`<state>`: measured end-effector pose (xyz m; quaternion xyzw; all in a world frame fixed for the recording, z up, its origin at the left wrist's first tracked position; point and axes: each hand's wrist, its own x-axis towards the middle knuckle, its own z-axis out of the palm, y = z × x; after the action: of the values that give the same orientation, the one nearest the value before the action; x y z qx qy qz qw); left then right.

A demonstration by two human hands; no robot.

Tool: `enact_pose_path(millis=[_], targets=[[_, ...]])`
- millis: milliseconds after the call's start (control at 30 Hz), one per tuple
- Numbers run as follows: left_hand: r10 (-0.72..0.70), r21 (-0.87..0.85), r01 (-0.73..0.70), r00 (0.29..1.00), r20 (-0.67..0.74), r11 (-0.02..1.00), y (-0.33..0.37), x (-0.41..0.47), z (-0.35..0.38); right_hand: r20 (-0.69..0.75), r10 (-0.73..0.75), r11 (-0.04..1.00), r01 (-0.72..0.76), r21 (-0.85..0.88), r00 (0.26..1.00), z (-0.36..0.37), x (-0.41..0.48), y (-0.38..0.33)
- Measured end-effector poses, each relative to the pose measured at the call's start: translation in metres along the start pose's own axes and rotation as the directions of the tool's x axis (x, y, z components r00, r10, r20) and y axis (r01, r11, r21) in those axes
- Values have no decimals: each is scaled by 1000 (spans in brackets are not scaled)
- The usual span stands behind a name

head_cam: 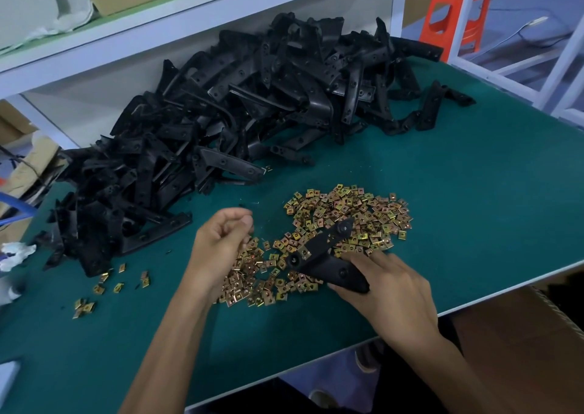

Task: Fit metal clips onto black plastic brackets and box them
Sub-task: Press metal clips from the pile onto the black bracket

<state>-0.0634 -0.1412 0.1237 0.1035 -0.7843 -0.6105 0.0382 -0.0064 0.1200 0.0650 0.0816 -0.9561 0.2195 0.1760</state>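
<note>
Right hand (390, 290) fingers (363, 258) wrap the bracket (319, 247) base, over clips (363, 208).

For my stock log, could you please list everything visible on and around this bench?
Loose brackets: many, black, heaped at table's back left.
Metal clips: many, brass-coloured, scattered at front centre.
Held bracket: one, black, one clip fitted, above the clips.
Table: one, green top.
Shelf: one, white, behind heap.
Stool: one, orange, back right.
Cardboard box: one, brown, below table's right edge.
Left hand: fingers curled, above clips.
Right hand: grips held bracket.
</note>
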Motion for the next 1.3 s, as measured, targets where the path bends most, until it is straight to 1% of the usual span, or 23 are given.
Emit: enact_pose_path(millis=[67,233,300,367,500,567,800,1033,1300], targets=[[7,-50,-5,1000,29,999,7,-3,2,5,7,1000,-7,5,1000,-1,0,0],[69,-114,-51,984,163,992,31,-19,18,-6,-5,1000,5,23,1000,-1,0,0],[102,-113,-81,975,199,990,39,-23,25,-10,-11,1000,11,24,1000,-1,0,0],[129,-70,-116,966,226,991,45,-28,33,-11,-16,1000,17,22,1000,0,0,0],[140,93,-172,950,280,981,49,-33,51,6,-13,1000,13,12,1000,0,0,0],[125,111,-166,944,304,980,50,-33,58,7,-13,1000,13,11,1000,0,0,0],[92,139,-137,952,290,981,55,-33,62,-17,-29,999,29,24,999,0,1,-1],[40,103,-68,965,260,992,59,-34,67,-26,-38,999,38,26,999,0,1,0],[98,291,-183,954,283,939,66,-39,62,-24,-53,999,53,10,998,2,2,2]])
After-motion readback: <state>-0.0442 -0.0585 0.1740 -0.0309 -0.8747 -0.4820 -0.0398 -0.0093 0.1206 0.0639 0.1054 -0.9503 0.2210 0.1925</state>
